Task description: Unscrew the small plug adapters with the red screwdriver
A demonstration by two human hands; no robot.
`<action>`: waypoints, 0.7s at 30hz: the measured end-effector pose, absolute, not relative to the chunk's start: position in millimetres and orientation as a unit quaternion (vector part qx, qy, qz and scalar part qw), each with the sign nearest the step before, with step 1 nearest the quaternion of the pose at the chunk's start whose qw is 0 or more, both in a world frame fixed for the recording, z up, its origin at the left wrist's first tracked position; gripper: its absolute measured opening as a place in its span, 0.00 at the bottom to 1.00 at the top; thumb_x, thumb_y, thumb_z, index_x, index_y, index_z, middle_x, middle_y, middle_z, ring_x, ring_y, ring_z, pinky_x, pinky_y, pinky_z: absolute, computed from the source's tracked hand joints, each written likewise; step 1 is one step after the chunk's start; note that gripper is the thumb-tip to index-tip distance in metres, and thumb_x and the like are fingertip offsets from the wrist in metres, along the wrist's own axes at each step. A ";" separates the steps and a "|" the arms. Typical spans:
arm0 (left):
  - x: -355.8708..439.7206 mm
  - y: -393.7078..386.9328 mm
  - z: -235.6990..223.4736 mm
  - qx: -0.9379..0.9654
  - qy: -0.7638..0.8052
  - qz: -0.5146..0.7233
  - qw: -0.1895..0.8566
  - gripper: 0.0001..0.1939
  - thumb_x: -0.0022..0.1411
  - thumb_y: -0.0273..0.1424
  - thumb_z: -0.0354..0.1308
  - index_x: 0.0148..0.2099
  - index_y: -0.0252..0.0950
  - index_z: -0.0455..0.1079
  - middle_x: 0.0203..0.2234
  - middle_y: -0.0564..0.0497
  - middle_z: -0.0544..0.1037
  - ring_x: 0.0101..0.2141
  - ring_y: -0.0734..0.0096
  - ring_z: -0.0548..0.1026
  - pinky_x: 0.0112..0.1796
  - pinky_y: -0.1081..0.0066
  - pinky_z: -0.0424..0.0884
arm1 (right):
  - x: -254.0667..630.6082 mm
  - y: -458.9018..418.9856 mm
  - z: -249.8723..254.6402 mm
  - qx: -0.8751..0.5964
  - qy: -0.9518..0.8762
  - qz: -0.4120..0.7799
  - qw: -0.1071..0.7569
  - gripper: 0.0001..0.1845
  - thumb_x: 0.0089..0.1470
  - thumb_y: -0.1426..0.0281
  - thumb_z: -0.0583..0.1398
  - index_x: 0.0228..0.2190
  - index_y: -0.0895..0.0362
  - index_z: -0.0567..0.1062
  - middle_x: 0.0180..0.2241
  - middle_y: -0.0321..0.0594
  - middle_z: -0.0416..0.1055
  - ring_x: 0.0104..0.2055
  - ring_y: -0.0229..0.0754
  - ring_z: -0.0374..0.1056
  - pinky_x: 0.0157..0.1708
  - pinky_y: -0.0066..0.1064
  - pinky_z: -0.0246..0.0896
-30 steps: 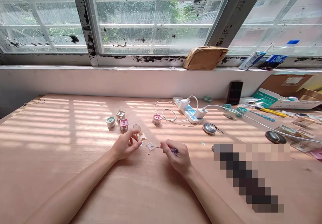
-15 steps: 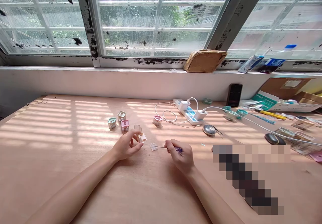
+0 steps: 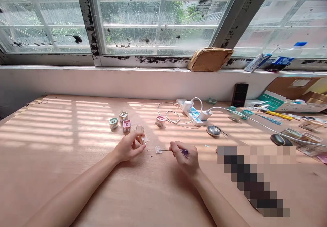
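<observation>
My left hand (image 3: 129, 147) pinches a small transparent plastic piece (image 3: 144, 139) between thumb and fingers, and a pale square shape shows inside it. My right hand (image 3: 185, 158) is shut on a needle tool with a purple handle (image 3: 184, 151). The tool's thin metal shaft reaches left to a tiny translucent cut piece (image 3: 158, 149) on the wooden tabletop (image 3: 76, 135). Beyond my left hand stand several small square models with pink or green tops, such as the pink one (image 3: 126, 126). A similar pink one (image 3: 160, 121) stands farther right.
A white power strip (image 3: 194, 113) with plugged-in chargers and white cables lies behind my hands. A phone (image 3: 239, 95), a computer mouse (image 3: 280, 140), and boxes and tools crowd the right side. A pixelated patch (image 3: 255, 176) covers the lower right. A window runs along the back.
My right hand and the needle tool have shifted slightly right, and the tiny translucent piece has moved right with them. My left hand keeps its hold, almost unmoved.
</observation>
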State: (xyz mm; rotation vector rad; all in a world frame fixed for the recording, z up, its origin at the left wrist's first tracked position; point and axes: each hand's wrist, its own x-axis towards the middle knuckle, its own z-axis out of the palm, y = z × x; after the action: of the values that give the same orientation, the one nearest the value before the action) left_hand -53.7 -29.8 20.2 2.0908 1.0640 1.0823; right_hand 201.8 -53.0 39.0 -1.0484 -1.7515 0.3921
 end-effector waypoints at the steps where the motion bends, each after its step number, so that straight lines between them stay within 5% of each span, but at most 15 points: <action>1: -53.8 -29.9 20.4 0.778 0.397 0.401 0.275 0.17 0.62 0.33 0.61 0.52 0.38 0.67 0.35 0.50 0.75 0.26 0.76 0.71 0.26 0.76 0.71 | 202.1 -52.7 38.7 -0.433 -0.728 0.165 0.505 0.28 0.67 0.60 0.53 0.17 0.56 0.67 0.14 0.32 0.56 0.16 0.34 0.54 0.18 0.28 0.47; 21: -54.3 -29.8 21.5 0.787 0.390 0.392 0.275 0.18 0.62 0.33 0.61 0.53 0.38 0.66 0.39 0.48 0.77 0.31 0.72 0.75 0.27 0.74 0.72 | 204.6 -49.0 34.2 -0.439 -0.700 0.217 0.519 0.27 0.66 0.60 0.54 0.17 0.57 0.68 0.14 0.32 0.56 0.17 0.34 0.54 0.19 0.29 0.47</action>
State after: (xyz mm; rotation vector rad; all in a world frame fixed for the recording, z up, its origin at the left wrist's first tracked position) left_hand -54.3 -29.8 21.5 2.1146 1.0472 1.0548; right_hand 204.6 -49.0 34.2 -1.0540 -1.6792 0.5203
